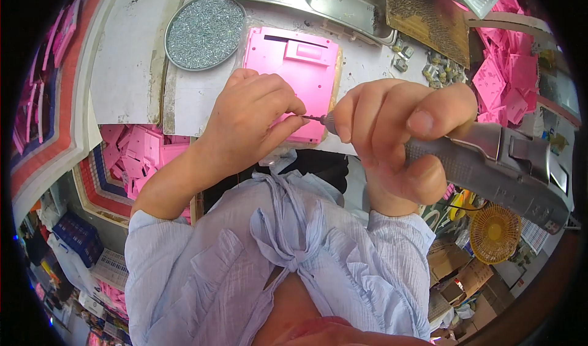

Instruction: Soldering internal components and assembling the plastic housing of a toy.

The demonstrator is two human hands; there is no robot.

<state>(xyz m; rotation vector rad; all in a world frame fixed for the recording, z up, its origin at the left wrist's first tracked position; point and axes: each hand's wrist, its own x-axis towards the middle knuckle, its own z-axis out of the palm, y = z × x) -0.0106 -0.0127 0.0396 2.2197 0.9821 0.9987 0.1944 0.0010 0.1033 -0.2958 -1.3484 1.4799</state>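
Note:
A grey electric screwdriver (484, 171) lies in my right hand (404, 131), its fingers wrapped round the body. The thin bit (314, 118) points left toward my left hand (254, 107). There, thumb and forefinger close together at the bit's tip; whatever they pinch is too small to make out. Beneath both hands, a flat pink plastic panel (318, 79) lies on the worktable, with a dark slot near its far edge and a raised block. My left hand covers part of its left side, and the bit's tip is over its near part.
A round dish of small silver screws (205, 33) stands at the far left, beside a steel compartment tray (343, 6). Small metal parts (441, 67) and a screw-covered board (429, 18) lie far right. Pink pieces fill a bin (138, 156) at left and pile up (508, 70) at right.

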